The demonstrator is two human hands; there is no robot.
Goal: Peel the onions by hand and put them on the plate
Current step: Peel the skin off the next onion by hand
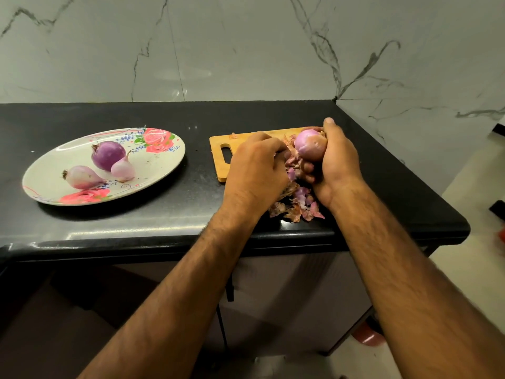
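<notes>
One onion (pixel 310 144) fills right grip (pixel 339 163); cannot tell if left grip (pixel 256 163) holds anything.

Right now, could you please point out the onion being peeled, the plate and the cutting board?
onion being peeled (pixel 310 144), head view, its bare pink flesh.
plate (pixel 159 166), head view, bare white surface near right rim.
cutting board (pixel 222 172), head view, wood below the handle slot.

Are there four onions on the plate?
No, the plate holds three onions; a fourth onion is gripped in the right hand.
</notes>
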